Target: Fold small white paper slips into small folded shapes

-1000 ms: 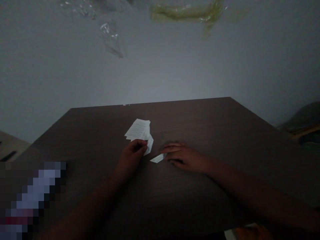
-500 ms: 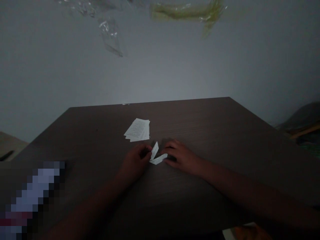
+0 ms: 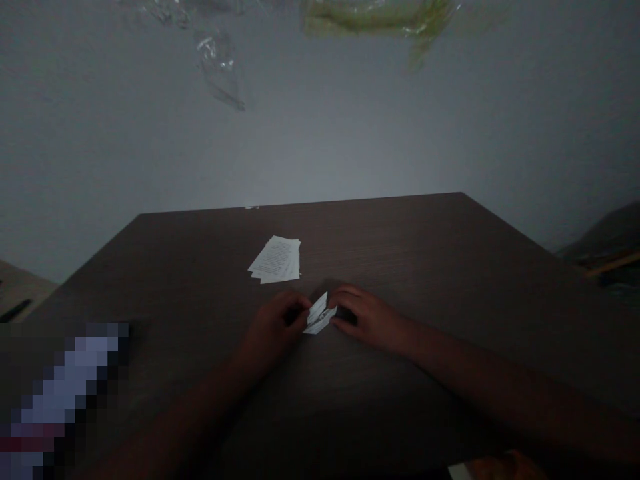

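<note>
The scene is dim. A small white paper slip [image 3: 320, 315] sits partly folded on the dark wooden table [image 3: 425, 267], between my two hands. My left hand [image 3: 276, 327] pinches its left edge with closed fingers. My right hand [image 3: 367, 317] grips its right side, fingers curled over it. A small stack of printed white paper slips [image 3: 277, 259] lies on the table just beyond my left hand, untouched.
A grey wall [image 3: 320, 133] rises behind the table's far edge. Crumpled clear plastic [image 3: 215, 60] and a yellowish strip [image 3: 370, 17] show at the top. A blurred-out patch [image 3: 65, 393] covers the near left. An orange object [image 3: 500, 467] peeks at the bottom edge.
My left hand left the stack with one slip and brought it beside the slip under my right hand. Both hands have closed together on the paper, which now stands partly folded.
</note>
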Available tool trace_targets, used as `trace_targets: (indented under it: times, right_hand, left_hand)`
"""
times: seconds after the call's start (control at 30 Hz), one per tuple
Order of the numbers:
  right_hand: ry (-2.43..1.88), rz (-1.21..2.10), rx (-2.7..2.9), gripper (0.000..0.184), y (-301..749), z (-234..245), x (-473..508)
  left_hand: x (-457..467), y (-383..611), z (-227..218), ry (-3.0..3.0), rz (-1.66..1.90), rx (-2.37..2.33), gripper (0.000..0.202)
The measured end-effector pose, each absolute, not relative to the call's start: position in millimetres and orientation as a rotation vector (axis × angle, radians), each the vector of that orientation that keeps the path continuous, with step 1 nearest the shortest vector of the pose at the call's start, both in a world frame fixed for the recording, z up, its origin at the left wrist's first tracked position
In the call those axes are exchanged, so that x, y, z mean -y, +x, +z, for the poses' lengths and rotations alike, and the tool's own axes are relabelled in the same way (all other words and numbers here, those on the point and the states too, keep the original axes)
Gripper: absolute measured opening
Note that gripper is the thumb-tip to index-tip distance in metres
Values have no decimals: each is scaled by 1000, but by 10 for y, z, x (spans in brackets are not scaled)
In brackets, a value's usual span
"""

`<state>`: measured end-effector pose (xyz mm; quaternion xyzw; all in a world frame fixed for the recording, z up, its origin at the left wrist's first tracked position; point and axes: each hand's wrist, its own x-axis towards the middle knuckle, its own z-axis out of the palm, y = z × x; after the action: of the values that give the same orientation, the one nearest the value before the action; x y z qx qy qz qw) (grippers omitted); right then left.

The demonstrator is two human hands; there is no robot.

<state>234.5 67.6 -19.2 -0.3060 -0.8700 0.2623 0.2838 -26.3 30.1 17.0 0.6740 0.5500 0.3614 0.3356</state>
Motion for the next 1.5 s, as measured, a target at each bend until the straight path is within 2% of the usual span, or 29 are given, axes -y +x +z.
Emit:
trace_targets:
  times: [0.77,1.13,1.3,1.5]
  right_hand:
    - [-944,751,2300,26,2310,-198,-656]
    - [-991,828,2271,22,2307,-158,-646]
    - [-906,772,2291,27,2323,-178,-654]
    - [-760,682,2306,13,2343,-226,-684]
  left_hand:
    - [-291,-266,131,1842,943,-1363,6]
    - [-293,-286,163,1861,901,-1310,15]
    - [-273,-263,166,1901,886,-1250,19]
    - [-225,-258,160,2046,804,-1163,20]
